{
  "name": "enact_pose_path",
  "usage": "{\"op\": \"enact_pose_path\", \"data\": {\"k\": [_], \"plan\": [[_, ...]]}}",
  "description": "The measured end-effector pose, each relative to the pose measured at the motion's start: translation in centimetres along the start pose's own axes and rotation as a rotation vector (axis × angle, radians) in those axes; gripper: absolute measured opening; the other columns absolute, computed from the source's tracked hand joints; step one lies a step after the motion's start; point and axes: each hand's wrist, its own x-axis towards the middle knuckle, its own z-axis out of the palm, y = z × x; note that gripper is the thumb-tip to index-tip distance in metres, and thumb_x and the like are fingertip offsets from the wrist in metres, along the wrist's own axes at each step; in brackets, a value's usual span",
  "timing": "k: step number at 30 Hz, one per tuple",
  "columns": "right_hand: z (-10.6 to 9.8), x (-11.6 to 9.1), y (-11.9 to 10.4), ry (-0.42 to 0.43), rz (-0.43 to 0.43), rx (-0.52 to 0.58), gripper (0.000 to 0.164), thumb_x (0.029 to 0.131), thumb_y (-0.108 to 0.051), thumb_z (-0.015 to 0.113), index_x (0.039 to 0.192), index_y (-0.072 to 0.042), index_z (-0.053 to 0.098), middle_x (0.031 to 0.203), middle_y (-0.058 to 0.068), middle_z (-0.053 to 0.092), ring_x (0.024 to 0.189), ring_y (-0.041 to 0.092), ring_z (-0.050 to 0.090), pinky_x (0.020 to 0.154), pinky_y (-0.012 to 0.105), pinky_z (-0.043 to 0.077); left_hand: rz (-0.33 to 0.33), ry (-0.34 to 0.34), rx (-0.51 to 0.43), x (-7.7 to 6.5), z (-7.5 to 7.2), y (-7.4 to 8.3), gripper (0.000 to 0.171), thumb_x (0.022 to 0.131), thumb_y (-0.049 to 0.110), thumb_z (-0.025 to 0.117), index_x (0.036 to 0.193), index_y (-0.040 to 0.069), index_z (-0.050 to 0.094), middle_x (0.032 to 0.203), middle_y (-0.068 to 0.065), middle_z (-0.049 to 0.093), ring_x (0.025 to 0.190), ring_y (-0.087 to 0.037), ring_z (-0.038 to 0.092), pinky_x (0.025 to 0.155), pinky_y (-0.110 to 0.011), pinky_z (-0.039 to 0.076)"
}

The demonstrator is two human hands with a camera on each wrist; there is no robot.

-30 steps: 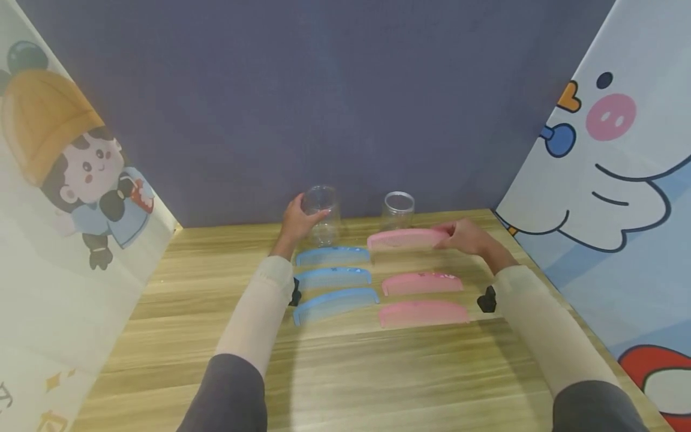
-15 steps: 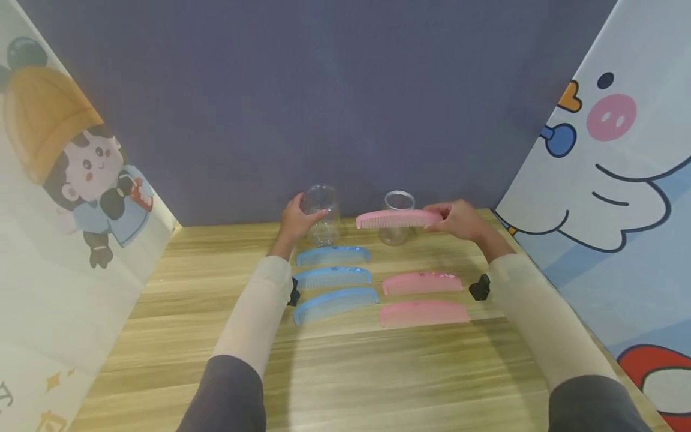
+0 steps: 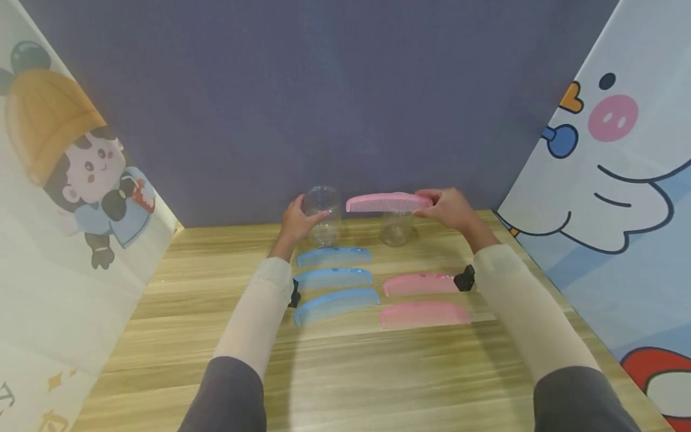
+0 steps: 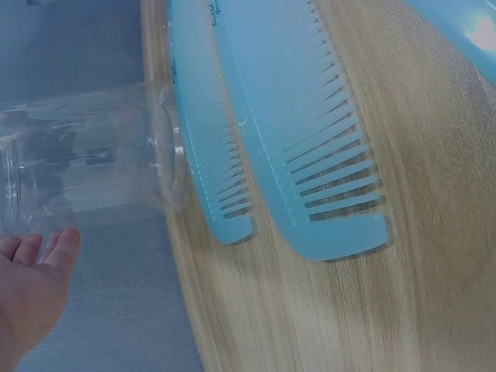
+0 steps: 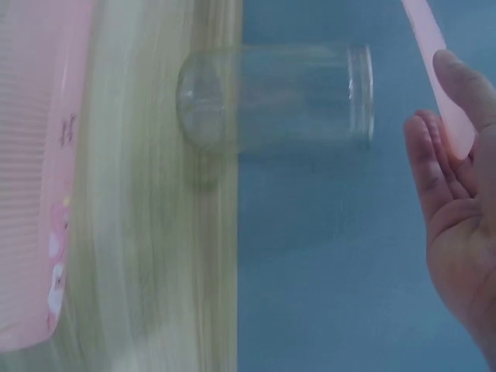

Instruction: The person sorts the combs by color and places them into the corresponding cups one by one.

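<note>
My right hand [image 3: 447,208] pinches one end of a pink comb [image 3: 380,201], thumb on one side and fingers on the other. The comb lies level, teeth downward, across the upper part of a clear plastic jar [image 3: 396,231] in the head view. The right wrist view shows it apart from that jar's rim [image 5: 363,97]. At the left, my left hand [image 3: 299,222] holds a second clear jar [image 3: 324,217] by its side, thumb in front. That jar stands upright behind a row of blue combs [image 3: 335,257].
Three blue combs lie in a column on the wooden table [image 3: 345,372], left of two pink combs [image 3: 423,315]. A dark grey panel [image 3: 345,108] rises behind the jars. Printed cartoon panels [image 3: 621,198] flank both sides.
My right hand has raised the pink comb and carried it back and left, from in front of the right jar to the height of its rim. The left hand stays at its jar.
</note>
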Motion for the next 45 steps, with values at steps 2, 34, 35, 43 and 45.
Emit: {"op": "enact_pose_path", "data": {"k": [2, 34, 35, 43, 45], "plan": [[0.1, 0.3, -0.5, 0.009, 0.002, -0.007, 0.058, 0.088, -0.032, 0.080, 0.139, -0.012, 0.063, 0.117, 0.017, 0.074, 0.072, 0.019, 0.050, 0.056, 0.027, 0.039, -0.002, -0.002, 0.004, 0.1, 0.0, 0.0, 0.101, 0.085, 0.051, 0.079, 0.159, 0.004, 0.028, 0.161, -0.023, 0.037, 0.147, -0.041, 0.038, 0.123, -0.053, 0.035], [0.7, 2.9, -3.4, 0.122, 0.041, 0.239, 0.062, 0.085, -0.030, 0.084, 0.141, -0.013, 0.062, 0.121, 0.013, 0.073, 0.091, 0.011, 0.063, 0.071, 0.015, 0.051, -0.016, -0.027, -0.025, 0.0, -0.1, 0.0, 0.101, 0.085, 0.050, 0.079, 0.160, 0.006, 0.028, 0.160, -0.023, 0.036, 0.142, -0.041, 0.044, 0.120, -0.053, 0.040], [0.9, 2.9, -3.5, 0.115, 0.039, 0.246, 0.062, 0.085, -0.030, 0.084, 0.141, -0.013, 0.062, 0.119, 0.013, 0.073, 0.090, 0.011, 0.062, 0.071, 0.015, 0.051, -0.014, -0.028, -0.024, 0.0, -0.1, 0.0, 0.101, 0.085, 0.050, 0.079, 0.160, 0.006, 0.028, 0.160, -0.023, 0.037, 0.143, -0.041, 0.043, 0.120, -0.053, 0.039], [2.0, 3.8, -5.4, 0.088, -0.043, 0.182, 0.062, 0.089, -0.034, 0.080, 0.143, -0.013, 0.060, 0.083, 0.003, 0.062, 0.072, 0.013, 0.050, 0.062, 0.023, 0.045, -0.004, -0.036, -0.029, -0.1, -0.2, 0.0, 0.101, 0.086, 0.052, 0.078, 0.160, 0.006, 0.027, 0.161, -0.023, 0.036, 0.147, -0.041, 0.038, 0.121, -0.055, 0.037], [2.2, 4.0, -6.1, 0.093, -0.057, 0.193, 0.063, 0.090, -0.034, 0.079, 0.145, -0.013, 0.057, 0.088, 0.005, 0.065, 0.076, 0.014, 0.054, 0.064, 0.023, 0.046, -0.006, -0.036, -0.033, -0.1, -0.3, 0.0, 0.102, 0.086, 0.052, 0.078, 0.161, 0.007, 0.027, 0.161, -0.022, 0.035, 0.147, -0.041, 0.037, 0.121, -0.055, 0.036]]}}
